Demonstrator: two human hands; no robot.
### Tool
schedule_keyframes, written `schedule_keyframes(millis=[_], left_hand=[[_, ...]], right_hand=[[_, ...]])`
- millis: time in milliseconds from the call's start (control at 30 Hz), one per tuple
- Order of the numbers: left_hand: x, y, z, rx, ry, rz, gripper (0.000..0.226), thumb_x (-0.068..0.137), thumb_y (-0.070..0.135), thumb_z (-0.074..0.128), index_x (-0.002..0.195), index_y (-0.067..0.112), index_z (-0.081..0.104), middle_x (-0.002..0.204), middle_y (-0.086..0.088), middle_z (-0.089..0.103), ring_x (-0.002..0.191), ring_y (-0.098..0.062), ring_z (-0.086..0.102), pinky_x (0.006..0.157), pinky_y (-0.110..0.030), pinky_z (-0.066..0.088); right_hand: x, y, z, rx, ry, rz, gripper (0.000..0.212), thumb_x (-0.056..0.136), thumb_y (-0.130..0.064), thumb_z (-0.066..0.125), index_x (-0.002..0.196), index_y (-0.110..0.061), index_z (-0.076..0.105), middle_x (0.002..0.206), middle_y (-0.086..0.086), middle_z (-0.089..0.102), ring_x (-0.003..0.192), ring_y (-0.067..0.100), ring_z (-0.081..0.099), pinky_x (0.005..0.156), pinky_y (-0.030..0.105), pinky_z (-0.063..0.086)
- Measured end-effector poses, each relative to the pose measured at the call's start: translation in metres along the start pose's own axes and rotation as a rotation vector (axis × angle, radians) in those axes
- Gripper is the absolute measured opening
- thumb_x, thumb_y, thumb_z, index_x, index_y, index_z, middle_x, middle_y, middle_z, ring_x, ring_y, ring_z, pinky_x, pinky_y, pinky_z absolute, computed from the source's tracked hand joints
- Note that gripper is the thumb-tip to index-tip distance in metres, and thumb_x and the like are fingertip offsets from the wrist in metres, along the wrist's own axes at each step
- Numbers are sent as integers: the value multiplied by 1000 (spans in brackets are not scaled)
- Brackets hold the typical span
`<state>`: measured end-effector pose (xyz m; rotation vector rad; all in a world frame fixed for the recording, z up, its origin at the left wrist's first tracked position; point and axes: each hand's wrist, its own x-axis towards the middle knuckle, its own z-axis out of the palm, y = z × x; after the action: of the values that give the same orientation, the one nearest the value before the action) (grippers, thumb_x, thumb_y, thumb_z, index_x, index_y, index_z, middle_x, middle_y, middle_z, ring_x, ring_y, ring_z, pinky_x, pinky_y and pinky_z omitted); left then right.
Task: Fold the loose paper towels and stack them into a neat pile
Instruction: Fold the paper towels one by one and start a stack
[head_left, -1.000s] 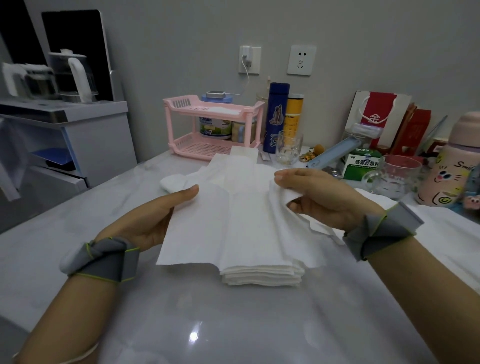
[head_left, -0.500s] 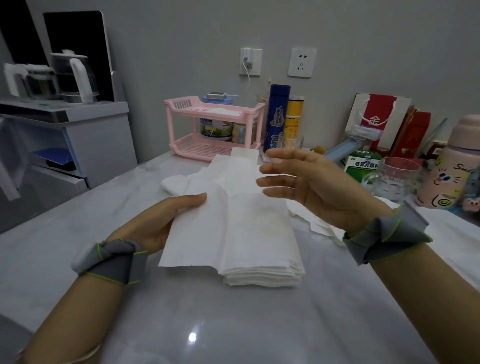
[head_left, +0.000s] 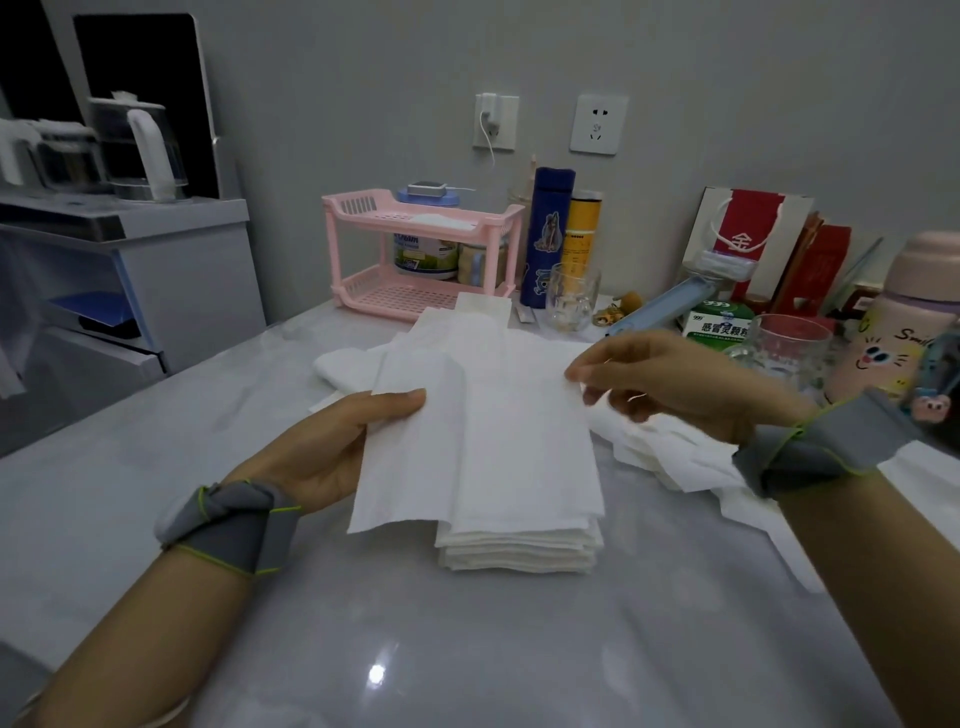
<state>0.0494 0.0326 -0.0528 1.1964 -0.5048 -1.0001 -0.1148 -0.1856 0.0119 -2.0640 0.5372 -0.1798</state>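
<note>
Chg vs half a sec ago: right hand (head_left: 670, 387) has dropped from an open hover to the far-right corner of the top towel (head_left: 488, 441); left hand (head_left: 332, 447) much as before. Item 1, table (head_left: 467, 649): grey glossy top, bears everything. Item 2, loose towels (head_left: 670, 457): unfolded heap under and beyond the right wrist, more at far left. Item 3, pile (head_left: 519, 551): folded sheets, edges fairly square, mid-table, just in front of the person. Item 4, top towel: lies on the pile, right part aligned w/ it, left flap overhanging and lifted. Item 5, hands: left has thumb on top of the flap, fingers beneath, gripping it; right appears to pinch the corner btwn thumb and forefinger, other fingers loosely curled. Step, as judged: fold flap over. Advice: pin right edge so the sheet can't skid, carry flap across to meet that edge, flatten crease w/ palm, square to the pile below.
</note>
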Motion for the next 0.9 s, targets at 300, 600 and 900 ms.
schedule_keyframes(millis=[300,600,900], left_hand=[[2,-1,-1,-16,21,-54,41,67,25,66,105,10,66,93,-11,73,76,-24,72,56,-31,57],[3,-1,-3,10,39,-70,43,66,26,68,106,10,66,96,-12,73,78,-24,72,57,-31,57],[2,-1,-2,15,46,-57,43,65,25,67,106,10,66,96,-12,73,78,-23,72,60,-32,58]], right_hand=[[20,62,-25,-828,279,249,48,85,-28,64,122,-2,49,125,17,50,111,29,49,85,33,41],[28,78,-20,-853,304,134,34,89,-18,53,122,-14,50,125,9,52,114,23,47,92,31,40],[35,87,17,-1030,284,-309,31,94,-16,46,121,-17,59,130,2,53,119,21,46,97,29,33]])
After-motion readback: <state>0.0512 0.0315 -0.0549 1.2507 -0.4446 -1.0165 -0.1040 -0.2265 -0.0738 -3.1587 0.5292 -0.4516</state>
